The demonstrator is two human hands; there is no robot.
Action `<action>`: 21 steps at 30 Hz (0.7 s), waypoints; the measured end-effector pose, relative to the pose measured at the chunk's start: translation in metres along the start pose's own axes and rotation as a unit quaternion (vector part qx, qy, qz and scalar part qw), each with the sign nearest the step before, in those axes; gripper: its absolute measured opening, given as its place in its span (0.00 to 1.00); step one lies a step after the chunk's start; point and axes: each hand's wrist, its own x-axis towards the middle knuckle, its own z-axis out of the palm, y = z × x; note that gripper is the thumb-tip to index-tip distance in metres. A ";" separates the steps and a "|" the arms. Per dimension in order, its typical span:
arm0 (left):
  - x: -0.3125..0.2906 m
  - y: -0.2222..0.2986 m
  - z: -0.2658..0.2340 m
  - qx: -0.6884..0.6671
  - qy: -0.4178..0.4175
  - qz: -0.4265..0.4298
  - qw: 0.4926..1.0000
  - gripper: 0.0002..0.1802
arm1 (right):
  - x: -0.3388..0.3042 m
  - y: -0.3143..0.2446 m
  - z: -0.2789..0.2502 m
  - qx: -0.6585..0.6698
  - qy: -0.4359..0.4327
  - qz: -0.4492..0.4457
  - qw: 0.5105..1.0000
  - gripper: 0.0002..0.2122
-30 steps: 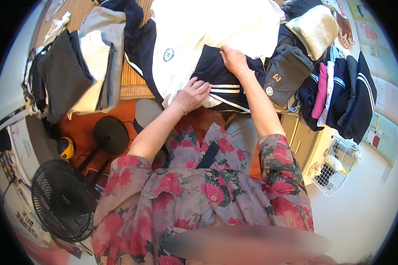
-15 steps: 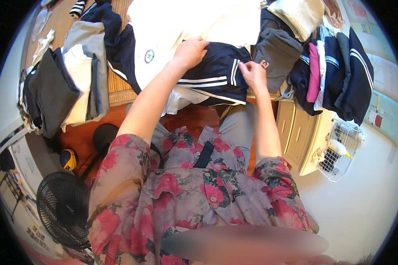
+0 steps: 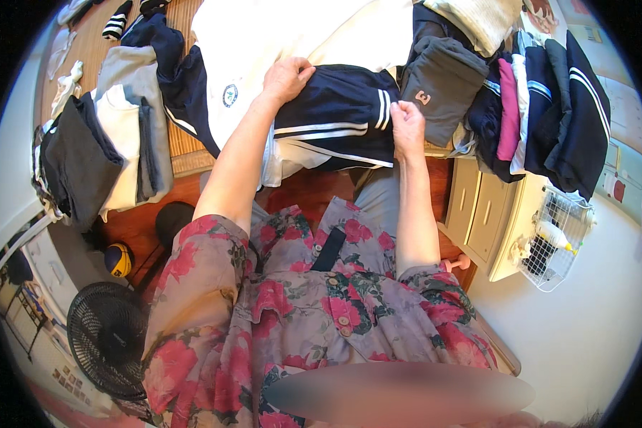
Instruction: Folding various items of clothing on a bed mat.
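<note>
A white jacket (image 3: 242,43) with a round badge lies spread on the table before me. Across its front runs a navy sleeve (image 3: 328,103) with white stripes, its striped cuff at the right. My left hand (image 3: 287,80) is closed on the sleeve's upper edge, close to the white body. At the cuff's end, the fingers of my right hand (image 3: 408,128) are pinched together on the fabric edge. Some of the white cloth and the lower navy edge hang over the table's front.
Folded clothes, including a dark grey garment (image 3: 446,89) and a navy striped one (image 3: 578,121), line the right side. At the left are dark trousers (image 3: 82,157) and a white top (image 3: 121,135). Below stand a black fan (image 3: 107,339), a ball (image 3: 119,260) and a wire basket (image 3: 553,242).
Both hands remain on the sleeve, which now lies flatter and straighter between them. My right hand's fingers have turned more downward at the cuff. The whole view has shifted slightly.
</note>
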 end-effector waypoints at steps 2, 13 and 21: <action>0.002 0.001 0.001 0.020 -0.006 -0.014 1.000 0.14 | -0.005 0.008 0.001 -0.093 -0.013 -0.006 0.996 0.09; -0.105 0.039 0.004 0.065 0.163 0.179 0.968 0.29 | -0.024 -0.037 0.015 -0.326 0.107 -0.152 0.927 0.09; -0.133 0.016 0.043 0.161 -0.018 0.211 0.964 0.40 | 0.008 -0.014 0.042 -0.605 -0.061 -0.400 0.686 0.29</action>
